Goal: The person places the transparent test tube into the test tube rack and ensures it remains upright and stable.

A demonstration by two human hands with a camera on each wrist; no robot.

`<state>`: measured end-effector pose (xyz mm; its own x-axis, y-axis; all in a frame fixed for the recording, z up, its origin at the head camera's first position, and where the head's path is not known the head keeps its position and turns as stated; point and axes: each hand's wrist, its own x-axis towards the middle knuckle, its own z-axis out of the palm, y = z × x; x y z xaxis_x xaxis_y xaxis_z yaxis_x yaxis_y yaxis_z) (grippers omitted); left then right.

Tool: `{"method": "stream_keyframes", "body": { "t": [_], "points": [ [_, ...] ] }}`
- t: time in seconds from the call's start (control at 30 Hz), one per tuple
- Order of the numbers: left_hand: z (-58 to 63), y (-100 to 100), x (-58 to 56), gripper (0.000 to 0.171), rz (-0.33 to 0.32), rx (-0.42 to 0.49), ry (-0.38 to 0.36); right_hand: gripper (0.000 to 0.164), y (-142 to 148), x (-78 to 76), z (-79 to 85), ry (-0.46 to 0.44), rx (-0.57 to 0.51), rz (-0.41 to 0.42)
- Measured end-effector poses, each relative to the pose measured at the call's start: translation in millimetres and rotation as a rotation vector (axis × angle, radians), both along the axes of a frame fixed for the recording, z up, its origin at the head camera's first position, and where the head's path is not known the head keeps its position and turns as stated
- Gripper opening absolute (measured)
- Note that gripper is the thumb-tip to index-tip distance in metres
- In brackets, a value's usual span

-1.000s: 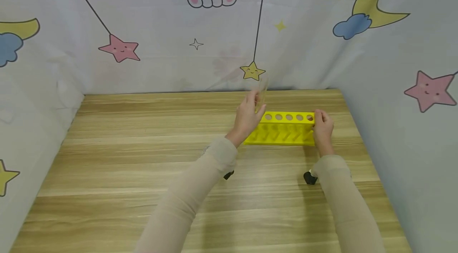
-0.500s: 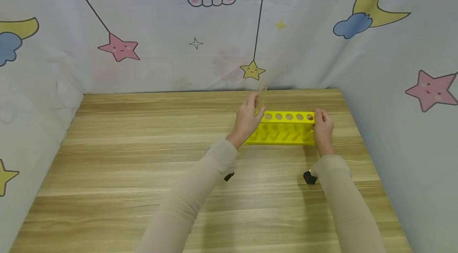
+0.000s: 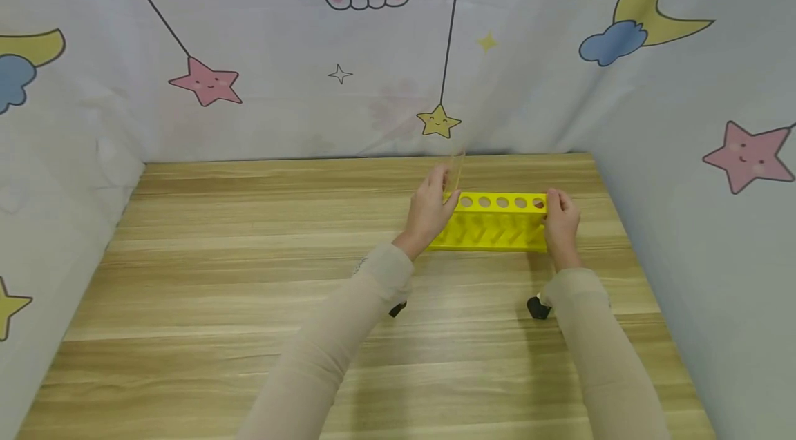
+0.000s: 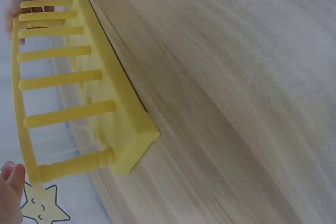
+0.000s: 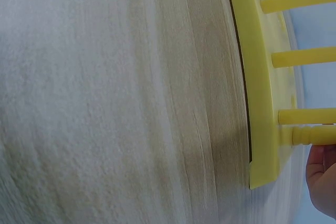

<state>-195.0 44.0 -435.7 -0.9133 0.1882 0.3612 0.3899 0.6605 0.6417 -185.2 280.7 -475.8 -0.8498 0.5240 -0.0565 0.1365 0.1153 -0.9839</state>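
A yellow test tube rack [image 3: 497,231] stands on the table, with a row of round holes along its top. My left hand [image 3: 428,211] is at the rack's left end, where its thumb and fingers pinch a clear test tube [image 3: 459,169]. The tube points up, leaning slightly right, and its lower part is hidden by the hand. My right hand [image 3: 562,224] grips the rack's right end near the top. In the left wrist view, the left fingertips [image 4: 18,174] are right at the rack's upper corner. The right wrist view has the right hand [image 5: 321,179] by the end post.
The wood-grain table [image 3: 249,274] extends to the left and in front of the rack. A white printed curtain [image 3: 280,25] hangs close behind the table and along both sides. A black piece [image 3: 539,307] sits under the right wrist.
The test tube in my left hand has sunk a little toward the rack's left end, the hand barely shifting. My right hand and the rack stay in place.
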Motion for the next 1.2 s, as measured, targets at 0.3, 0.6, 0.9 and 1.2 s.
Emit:
{"method": "stream_keyframes", "body": {
  "t": [0.3,0.6,0.9,1.2],
  "points": [
    [-0.8,-0.1,1.0,0.04,0.002,-0.004,0.021,0.024,-0.6,1.5,1.9,-0.007,-0.007,0.017],
    [-3.5,-0.5,1.5,0.042,0.001,-0.021,-0.012,0.022,-0.4,0.2,0.4,-0.001,-0.027,0.004],
    [-5.8,-1.2,1.9,0.042,-0.005,-0.041,-0.01,0.023,0.7,0.0,-1.5,-0.002,-0.028,0.004],
    [-7.3,-1.0,2.4,0.043,-0.005,-0.046,-0.028,0.022,1.2,-0.6,-3.0,0.016,-0.012,0.0]
  ]
}}
